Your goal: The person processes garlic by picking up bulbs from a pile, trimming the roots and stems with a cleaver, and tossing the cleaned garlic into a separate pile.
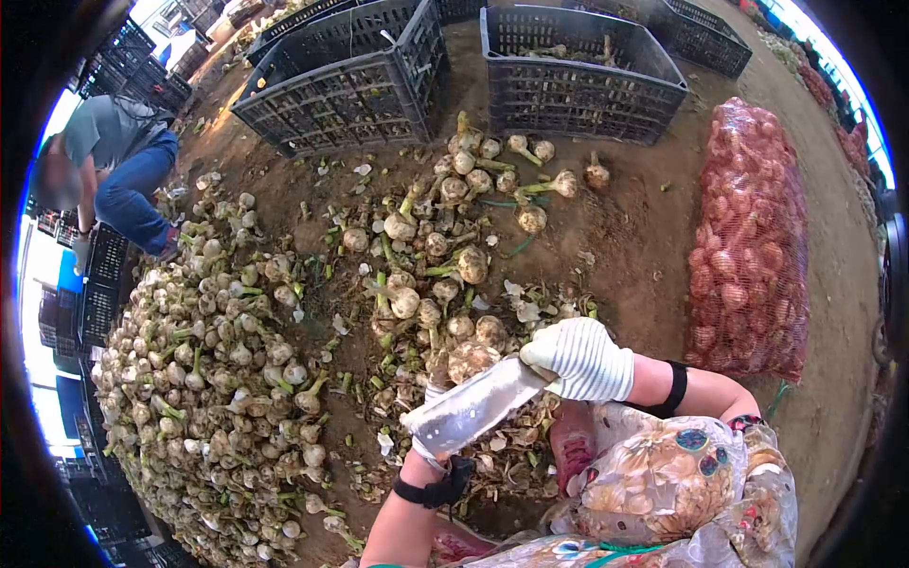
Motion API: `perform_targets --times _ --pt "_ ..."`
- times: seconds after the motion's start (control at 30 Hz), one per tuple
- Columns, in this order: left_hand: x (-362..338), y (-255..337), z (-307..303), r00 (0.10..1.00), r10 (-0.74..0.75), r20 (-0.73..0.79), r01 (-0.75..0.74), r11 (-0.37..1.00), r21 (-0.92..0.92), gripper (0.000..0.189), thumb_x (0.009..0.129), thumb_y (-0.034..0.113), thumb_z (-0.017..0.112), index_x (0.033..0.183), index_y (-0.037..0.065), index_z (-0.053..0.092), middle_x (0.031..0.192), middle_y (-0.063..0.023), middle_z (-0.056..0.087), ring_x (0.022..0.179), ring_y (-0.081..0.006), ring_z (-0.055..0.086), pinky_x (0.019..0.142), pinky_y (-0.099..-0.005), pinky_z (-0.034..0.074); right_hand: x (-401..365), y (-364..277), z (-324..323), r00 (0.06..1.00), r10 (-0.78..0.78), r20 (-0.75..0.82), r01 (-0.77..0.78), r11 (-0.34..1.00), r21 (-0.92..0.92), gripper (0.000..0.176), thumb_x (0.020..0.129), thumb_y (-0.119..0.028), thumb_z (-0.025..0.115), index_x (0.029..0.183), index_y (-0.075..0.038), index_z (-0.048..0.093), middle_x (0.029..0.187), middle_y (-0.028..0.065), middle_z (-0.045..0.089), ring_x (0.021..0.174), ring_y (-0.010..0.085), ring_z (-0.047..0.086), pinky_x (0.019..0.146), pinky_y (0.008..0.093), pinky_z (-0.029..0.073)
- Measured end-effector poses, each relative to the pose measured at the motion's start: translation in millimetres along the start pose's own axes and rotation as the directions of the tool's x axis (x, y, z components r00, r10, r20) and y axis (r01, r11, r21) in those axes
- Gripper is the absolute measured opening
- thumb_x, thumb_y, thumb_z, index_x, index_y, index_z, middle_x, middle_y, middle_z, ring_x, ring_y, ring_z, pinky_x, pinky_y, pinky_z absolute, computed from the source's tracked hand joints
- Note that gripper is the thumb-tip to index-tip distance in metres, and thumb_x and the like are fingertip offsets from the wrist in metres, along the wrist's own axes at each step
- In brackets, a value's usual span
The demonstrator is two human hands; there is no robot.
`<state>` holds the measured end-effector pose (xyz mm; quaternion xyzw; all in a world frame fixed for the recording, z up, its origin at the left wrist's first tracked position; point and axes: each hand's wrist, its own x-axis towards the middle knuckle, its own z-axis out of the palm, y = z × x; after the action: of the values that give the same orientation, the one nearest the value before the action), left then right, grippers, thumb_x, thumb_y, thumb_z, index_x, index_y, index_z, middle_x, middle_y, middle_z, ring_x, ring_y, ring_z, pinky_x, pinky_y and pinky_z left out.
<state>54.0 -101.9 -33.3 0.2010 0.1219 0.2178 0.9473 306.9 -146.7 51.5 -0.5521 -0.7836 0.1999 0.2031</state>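
My right hand [585, 360], in a white striped glove, is closed round the handle of a broad-bladed knife [473, 409]. The blade points left and crosses over my left hand [435, 394], hiding most of that gloved hand. A large, soil-stained garlic bulb [471, 361] shows just beyond the blade, at my left hand, which appears to grip it; the fingers are mostly covered. Loose garlic bulbs with cut stems [404, 302] lie on the ground ahead. To the left rises a big heap of garlic [218, 388].
Black plastic crates [585, 95] stand at the far side, one more [341, 104] beside them. A full red mesh sack [743, 246] stands on the right. Another person [123, 170] bends at the upper left. Peelings and stem scraps [516, 464] litter the ground near my shoes.
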Motion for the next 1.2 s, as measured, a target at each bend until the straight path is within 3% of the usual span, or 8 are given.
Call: perform_targets --times 0.37,0.5,0.63,0.8,0.9,0.93,0.97,1.2 --pt "14.5 -3.3 28.9 0.995 -0.096 -0.001 0.093 0.969 -0.229 0.039 0.096 0.011 0.046 0.132 -0.005 0.043 0.127 -0.0117 0.056 0.112 -0.0213 0.057 0.096 -0.0306 0.047 -7.1 8.2 14.0 0.996 -0.068 -0.063 0.070 0.997 0.027 0.014 0.074 -0.020 0.065 0.072 -0.012 0.054 0.058 0.0091 0.050 0.054 0.0324 0.055 0.048 0.0422 0.041" --pt "4.8 -4.0 10.5 0.999 -0.045 -0.011 0.044 0.814 0.580 0.043 0.093 0.010 0.051 0.132 -0.005 0.043 0.128 -0.0124 0.055 0.113 -0.0206 0.057 0.096 -0.0308 0.047 -12.3 12.7 22.0 0.999 0.011 -0.030 -0.010 0.999 0.041 0.013 0.072 -0.021 0.064 0.077 -0.013 0.056 0.063 0.0085 0.054 0.061 0.0323 0.059 0.054 0.0409 0.046" --pt "15.0 -27.6 -8.1 0.947 0.313 -0.073 -0.128 0.575 0.808 0.035 0.087 0.012 0.061 0.119 0.002 0.051 0.111 -0.0085 0.061 0.101 -0.0193 0.060 0.089 -0.0308 0.050 -22.5 50.2 50.4 0.941 0.339 0.019 -0.339 0.937 0.088 0.018 0.076 -0.023 0.066 0.081 -0.008 0.057 0.067 0.0137 0.058 0.065 0.0335 0.062 0.056 0.0406 0.047" --pt "41.8 2.4 -21.8 0.887 0.345 -0.308 -0.132 0.827 0.546 0.027 0.091 0.025 0.057 0.111 0.008 0.056 0.105 -0.0085 0.062 0.094 -0.0209 0.060 0.084 -0.0375 0.052 -57.9 100.8 82.2 0.867 0.485 -0.119 -0.460 0.868 0.188 0.016 0.080 -0.018 0.067 0.088 -0.006 0.061 0.068 0.0153 0.060 0.060 0.0316 0.058 0.055 0.0369 0.047" --pt "55.1 33.6 2.6 0.859 0.234 -0.456 -0.277 0.961 -0.029 0.037 0.087 0.042 0.064 0.105 0.010 0.058 0.093 -0.0105 0.063 0.085 -0.0207 0.061 0.071 -0.0392 0.055 -37.1 43.8 52.7 0.914 0.352 -0.201 -0.290 0.915 0.281 0.015 0.077 -0.017 0.069 0.085 -0.007 0.062 0.068 0.0124 0.060 0.060 0.0298 0.059 0.056 0.0351 0.049" --pt "48.4 45.6 44.5 0.746 0.347 -0.568 -0.098 0.901 0.422 0.038 0.087 0.046 0.064 0.101 0.011 0.060 0.089 -0.0099 0.063 0.083 -0.0206 0.062 0.071 -0.0392 0.055 -31.7 31.2 50.7 0.958 0.183 -0.221 -0.121 0.956 0.268 0.016 0.074 -0.020 0.069 0.082 -0.009 0.060 0.066 0.0113 0.058 0.060 0.0301 0.060 0.055 0.0374 0.049" --pt "47.9 49.7 50.1 0.651 0.188 -0.735 0.000 0.969 0.247 0.042 0.089 0.050 0.059 0.103 0.011 0.058 0.089 -0.0091 0.064 0.082 -0.0215 0.062 0.072 -0.0404 0.054 -22.8 16.0 43.7 0.982 0.099 -0.163 -0.070 0.982 0.174 0.015 0.074 -0.021 0.067 0.079 -0.009 0.059 0.065 0.0111 0.057 0.059 0.0305 0.060 0.054 0.0391 0.048" --pt "34.3 -1.0 23.0 0.867 0.115 -0.485 -0.188 0.977 -0.105 0.039 0.095 0.043 0.048 0.105 0.007 0.056 0.091 -0.0066 0.061 0.082 -0.0172 0.059 0.076 -0.0340 0.052 11.5 11.5 52.7 0.990 -0.062 -0.129 0.055 0.997 -0.052 0.010 0.072 -0.019 0.060 0.076 -0.011 0.056 0.063 0.0094 0.055 0.059 0.0311 0.058 0.053 0.0433 0.044"
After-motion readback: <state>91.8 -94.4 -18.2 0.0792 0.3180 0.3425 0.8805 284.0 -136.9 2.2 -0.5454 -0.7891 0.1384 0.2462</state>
